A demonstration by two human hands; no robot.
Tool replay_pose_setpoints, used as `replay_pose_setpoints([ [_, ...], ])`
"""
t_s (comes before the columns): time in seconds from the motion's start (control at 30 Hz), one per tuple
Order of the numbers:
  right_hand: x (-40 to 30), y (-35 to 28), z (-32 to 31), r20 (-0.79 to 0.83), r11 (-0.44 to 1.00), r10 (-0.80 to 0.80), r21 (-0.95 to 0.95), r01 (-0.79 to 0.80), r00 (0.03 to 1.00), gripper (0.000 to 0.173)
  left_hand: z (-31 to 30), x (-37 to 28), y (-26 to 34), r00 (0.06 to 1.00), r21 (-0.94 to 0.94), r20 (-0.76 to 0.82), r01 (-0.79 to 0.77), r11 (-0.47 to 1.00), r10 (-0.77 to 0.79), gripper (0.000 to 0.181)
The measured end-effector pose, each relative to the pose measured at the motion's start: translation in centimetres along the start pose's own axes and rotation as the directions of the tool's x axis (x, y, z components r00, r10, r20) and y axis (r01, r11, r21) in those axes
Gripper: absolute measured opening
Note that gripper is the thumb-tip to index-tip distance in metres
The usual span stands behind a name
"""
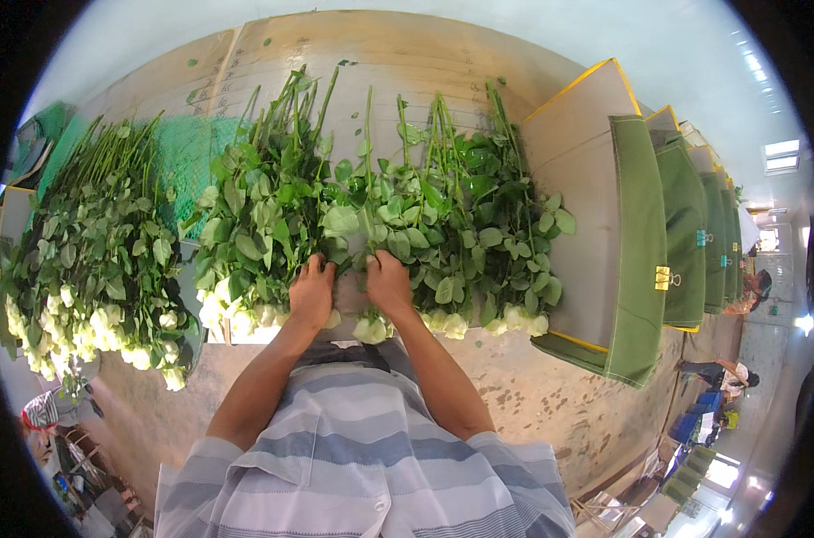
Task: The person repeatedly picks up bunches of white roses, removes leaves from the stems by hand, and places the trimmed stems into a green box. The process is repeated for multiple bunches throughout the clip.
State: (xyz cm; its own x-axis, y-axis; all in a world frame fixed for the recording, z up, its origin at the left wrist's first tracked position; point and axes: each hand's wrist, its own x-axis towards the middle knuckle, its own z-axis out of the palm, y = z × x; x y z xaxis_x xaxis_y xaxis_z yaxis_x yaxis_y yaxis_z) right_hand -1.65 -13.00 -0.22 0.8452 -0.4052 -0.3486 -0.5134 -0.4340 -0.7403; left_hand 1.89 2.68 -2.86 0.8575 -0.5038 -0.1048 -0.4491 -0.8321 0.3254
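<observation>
White roses with long leafy stems lie side by side on a table, blooms towards me and stem ends away. My left hand reaches in at the right edge of one pile of roses, its fingers partly among the leaves. Close beside it, my right hand has thumb and fingers around the stem of a single white rose, whose bloom hangs at the table's near edge below the wrist. To its right spreads another pile of roses. Whether my left fingers grip a stem cannot be told.
A larger bunch of white roses lies at the left on green netting. The table board bears lines and handwritten figures. On the right stand several panels with green cloth and binder clips. Other people are at the far right and lower left.
</observation>
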Motion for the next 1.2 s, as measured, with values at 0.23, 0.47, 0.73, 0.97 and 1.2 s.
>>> replay_pose_setpoints([
  [0.23,-2.7,-1.0,-9.2,0.057,0.918,0.078,0.385,-0.094,0.995,0.025,0.1,0.0,-0.2,1.0,-0.044,0.011,-0.011,0.999,0.012,0.035],
  [0.47,0.1,7.7,-10.3,-0.145,0.97,0.096,0.234,-0.06,0.985,0.034,0.1,0.2,0.1,0.999,-0.069,0.027,0.042,0.997,-0.04,0.029],
  [0.73,3.2,11.9,-7.8,-0.134,0.969,0.169,0.201,-0.14,0.976,0.036,0.1,-0.1,0.2,1.0,-0.023,-0.015,0.012,1.0,-0.012,0.026],
  [0.97,2.1,9.8,-8.8,-0.075,0.969,0.24,0.077,-0.234,0.968,0.042,0.0,0.0,-0.1,0.998,-0.08,-0.017,-0.068,0.994,0.067,0.039],
  [1.2,-0.6,6.0,-10.9,-0.384,0.952,-0.097,-0.304,-0.026,0.918,0.043,-4.8,0.2,-0.4,0.968,-0.318,-0.214,0.055,0.947,-0.128,0.032],
])
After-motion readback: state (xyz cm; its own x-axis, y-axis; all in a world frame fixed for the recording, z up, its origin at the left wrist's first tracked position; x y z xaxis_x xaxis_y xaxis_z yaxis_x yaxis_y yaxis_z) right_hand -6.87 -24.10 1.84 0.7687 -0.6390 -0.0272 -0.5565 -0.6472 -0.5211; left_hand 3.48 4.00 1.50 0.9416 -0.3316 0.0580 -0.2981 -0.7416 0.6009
